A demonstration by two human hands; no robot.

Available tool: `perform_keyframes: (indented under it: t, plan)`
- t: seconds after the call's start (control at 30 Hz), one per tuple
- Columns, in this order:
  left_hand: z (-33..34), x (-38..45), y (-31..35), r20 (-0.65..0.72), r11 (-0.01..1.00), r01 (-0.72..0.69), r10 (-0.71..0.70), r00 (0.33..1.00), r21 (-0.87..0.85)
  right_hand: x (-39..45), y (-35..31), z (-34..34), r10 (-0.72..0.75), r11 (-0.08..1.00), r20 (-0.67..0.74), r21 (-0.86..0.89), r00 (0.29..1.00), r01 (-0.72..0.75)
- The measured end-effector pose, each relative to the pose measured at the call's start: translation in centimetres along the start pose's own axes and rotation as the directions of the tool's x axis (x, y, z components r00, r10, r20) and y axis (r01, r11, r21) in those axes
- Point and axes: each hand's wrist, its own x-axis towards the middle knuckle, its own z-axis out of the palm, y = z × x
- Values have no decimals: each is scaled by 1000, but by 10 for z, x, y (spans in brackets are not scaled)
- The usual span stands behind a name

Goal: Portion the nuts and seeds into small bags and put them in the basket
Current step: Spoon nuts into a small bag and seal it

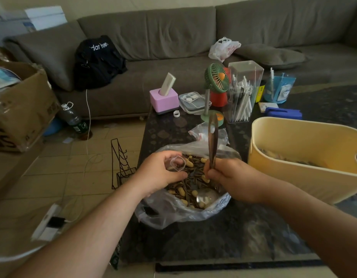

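While the left hand (163, 173) pinches the mouth of a small clear bag (176, 163) open over the pile, the right hand (229, 177) is curled around dark wooden tongs (212, 141), whose joined end stands up and away from the person. Both hands work over a large plastic bag (173, 213) of peanuts and striped seeds (193, 173) on the dark table (223, 237). What looks like a metal spoon (205, 196) lies among the nuts, though it is hard to make out. Just to the right stands the yellow basket (294, 137), with something already inside it.
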Motion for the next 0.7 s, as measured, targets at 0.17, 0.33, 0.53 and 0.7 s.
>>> perform_keyframes:
  t: [0.17, 0.33, 0.53, 0.7]
  plan:
    - [0, 0, -1, -12, 1000, -6, 6, 1000, -14, 0, -3, 4, 102, 964, 8, 245, 995, -101]
    - [-2, -2, 0, -1, 1000, 6, -6, 1000, -14, 0, -10, 2, 146, 953, -77, 277, 986, -119]
    - [-1, -3, 6, -4, 998, 21, -21, 1000, 60, -2, -20, -14, 8, 998, -456, 61, 890, 23]
    - [7, -5, 14, -22, 997, 7, -5, 1000, 81, 1, -22, -14, -229, 974, -580, -138, 782, 182]
